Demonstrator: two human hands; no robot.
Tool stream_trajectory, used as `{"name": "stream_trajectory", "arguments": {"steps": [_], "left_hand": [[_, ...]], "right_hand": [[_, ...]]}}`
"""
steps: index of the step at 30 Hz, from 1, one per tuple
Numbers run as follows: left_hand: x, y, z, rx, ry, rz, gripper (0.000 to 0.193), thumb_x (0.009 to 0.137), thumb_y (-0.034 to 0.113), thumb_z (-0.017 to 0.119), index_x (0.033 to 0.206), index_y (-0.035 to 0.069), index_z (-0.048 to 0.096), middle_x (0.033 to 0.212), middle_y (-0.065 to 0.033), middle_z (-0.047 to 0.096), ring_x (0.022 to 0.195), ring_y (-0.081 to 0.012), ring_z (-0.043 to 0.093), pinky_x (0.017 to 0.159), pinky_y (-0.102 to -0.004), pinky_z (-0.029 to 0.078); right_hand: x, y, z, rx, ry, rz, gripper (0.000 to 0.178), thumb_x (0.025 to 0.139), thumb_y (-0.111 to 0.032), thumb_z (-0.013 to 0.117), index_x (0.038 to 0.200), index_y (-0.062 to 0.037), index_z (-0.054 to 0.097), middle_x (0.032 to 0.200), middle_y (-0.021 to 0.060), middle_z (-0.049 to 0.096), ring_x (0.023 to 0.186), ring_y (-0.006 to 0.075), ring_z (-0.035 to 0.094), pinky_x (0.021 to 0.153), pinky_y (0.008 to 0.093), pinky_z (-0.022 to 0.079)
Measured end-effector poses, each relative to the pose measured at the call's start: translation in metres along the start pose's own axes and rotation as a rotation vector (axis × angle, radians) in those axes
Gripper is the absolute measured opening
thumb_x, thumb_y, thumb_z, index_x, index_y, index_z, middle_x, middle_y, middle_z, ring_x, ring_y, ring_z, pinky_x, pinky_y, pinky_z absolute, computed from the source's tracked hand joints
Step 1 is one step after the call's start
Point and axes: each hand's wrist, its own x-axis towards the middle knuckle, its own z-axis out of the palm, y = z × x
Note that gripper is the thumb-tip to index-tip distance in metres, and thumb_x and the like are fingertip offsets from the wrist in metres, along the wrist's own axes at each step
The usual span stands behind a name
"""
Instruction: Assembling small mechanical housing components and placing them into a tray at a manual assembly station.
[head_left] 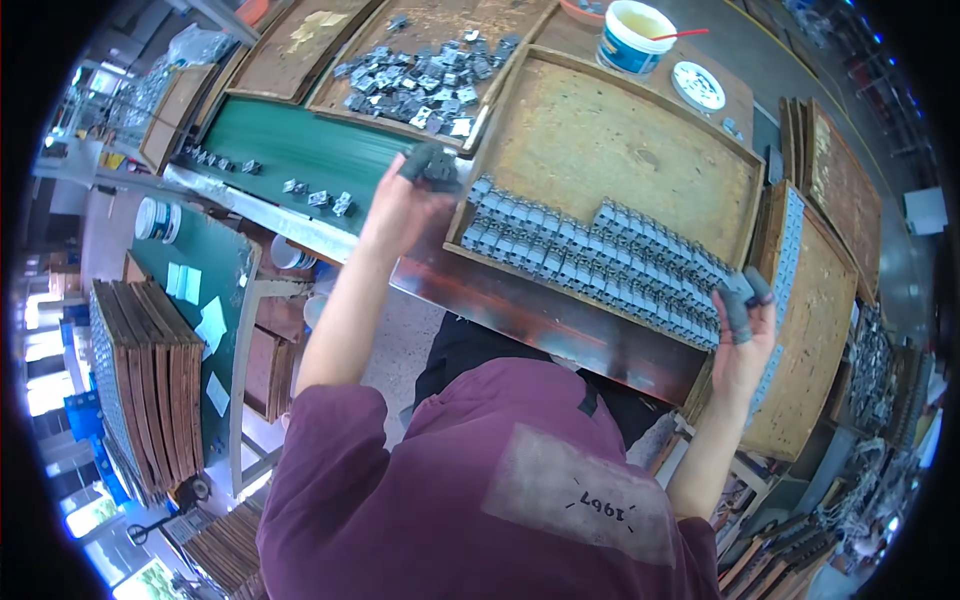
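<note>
Brown wood makes the largest thing, a shallow rectangular tray (640, 120), its near part packed with close rows of blue-grey metal blocks (590, 245); the rearmost row covers only the right part, and the far floor is bare, so well under half seems filled. Left of it runs a smooth green worktop strip (300, 135), with a second wooden tray (500, 25) behind, heaped with loose grey pieces (420, 85). Both hands are apart: the left hand (405, 200), dark-tipped, hovers by the tray's left edge, its grasp unclear; the right hand (745, 320) touches the rows' right end, grip uncertain. Several small grey pieces (318, 198) remain on the strip.
</note>
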Motion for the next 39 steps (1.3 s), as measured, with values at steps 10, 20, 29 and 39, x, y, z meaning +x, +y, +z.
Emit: {"name": "stream_trajectory", "arguments": {"steps": [10, 20, 29, 39], "left_hand": [[-0.077, -0.036, 0.13, 0.397, -0.449, 0.046, 0.036, 0.092, 0.024, 0.073, 0.119, 0.002, 0.063, 0.092, 0.0012, 0.063, 0.087, -0.0111, 0.06, 0.081, -0.0265, 0.049], [-0.087, -0.029, 0.153, 0.866, -0.699, 0.374, 0.04, 0.083, -0.001, 0.07, 0.122, 0.002, 0.063, 0.116, -0.0096, 0.062, 0.108, -0.0225, 0.06, 0.094, -0.0331, 0.047], [-0.094, -0.036, 0.147, 0.603, -0.625, -0.043, 0.043, 0.087, -0.009, 0.063, 0.129, -0.002, 0.057, 0.122, -0.0072, 0.061, 0.109, -0.0162, 0.062, 0.091, -0.0298, 0.053], [-0.097, -0.061, 0.166, 0.757, -0.572, 0.159, 0.056, 0.072, -0.008, 0.061, 0.127, -0.001, 0.056, 0.117, -0.0226, 0.057, 0.11, -0.0425, 0.055, 0.098, -0.0415, 0.046]], "right_hand": [[-0.03, -0.032, 0.056, -0.754, -0.416, -0.198, 0.035, 0.091, -0.022, 0.072, 0.115, 0.0006, 0.061, 0.094, 0.0055, 0.067, 0.08, 0.0157, 0.067, 0.068, 0.0273, 0.055], [-0.033, -0.039, 0.058, -0.913, -0.559, -0.449, 0.034, 0.074, -0.01, 0.078, 0.103, 0.0021, 0.064, 0.088, 0.0124, 0.06, 0.078, 0.0297, 0.063, 0.065, 0.0348, 0.052], [-0.037, -0.035, 0.057, -0.861, -0.513, -0.471, 0.029, 0.074, -0.006, 0.077, 0.098, 0.0026, 0.063, 0.085, 0.0117, 0.058, 0.07, 0.027, 0.061, 0.06, 0.035, 0.051], [-0.035, -0.001, 0.06, -1.105, -0.382, -0.711, 0.03, 0.068, 0.002, 0.072, 0.098, 0.0041, 0.064, 0.088, 0.0172, 0.06, 0.073, 0.0338, 0.064, 0.06, 0.04, 0.053]]}}
